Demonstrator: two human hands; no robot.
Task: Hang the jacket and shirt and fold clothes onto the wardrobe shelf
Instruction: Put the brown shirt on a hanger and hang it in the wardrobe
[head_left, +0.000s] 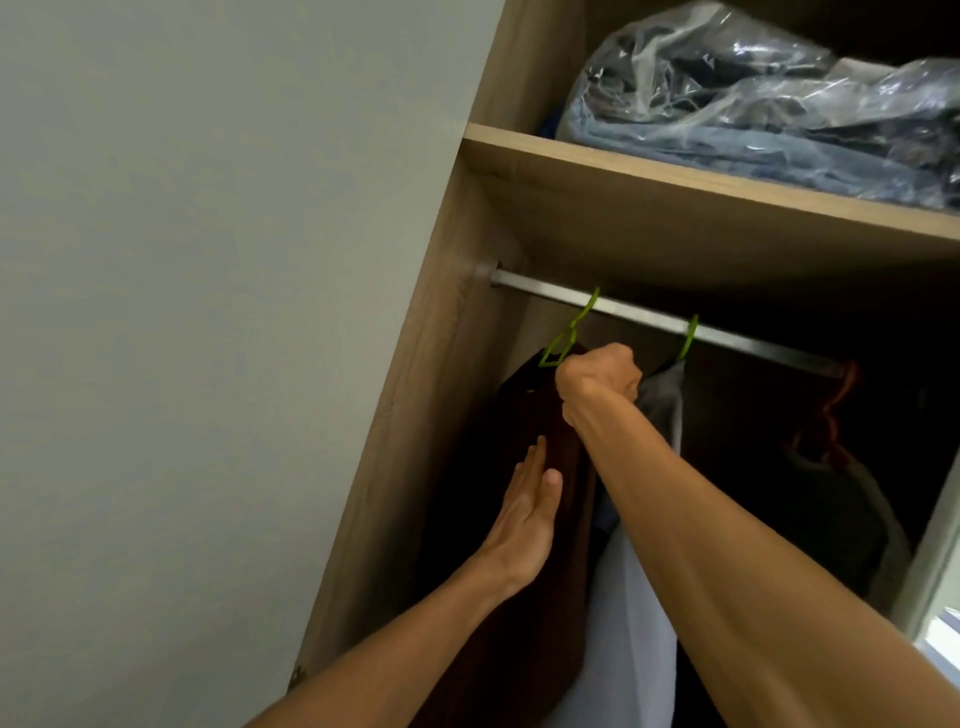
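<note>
In the head view, the right hand (597, 382) was raised to just below the metal rail (670, 322), its fingers curled into a closed fist between two green hangers; what it gripped was hidden behind the knuckles, though it probably held the neck of the left green hanger (563, 340) or the collar there. That hanger's hook sat over the rail, and the dark brown jacket (540, 467) hung from it, its long axis running straight down, touching the fist on the left. The left hand (524, 519) lay lower and nearer, fingers straight and pressed together, palm flat against the jacket's front. To the right of the fist, a pale grey shirt (662, 405) hung from the second green hanger (688, 338), close beside the jacket. Farther right an orange hanger (834, 410) carried a dim garment. Above, the wooden shelf (675, 176) bore clothes in a clear plastic bag (753, 88). Sliding the jacket along the rail would fall to the right hand, being nearer the hook.
</note>
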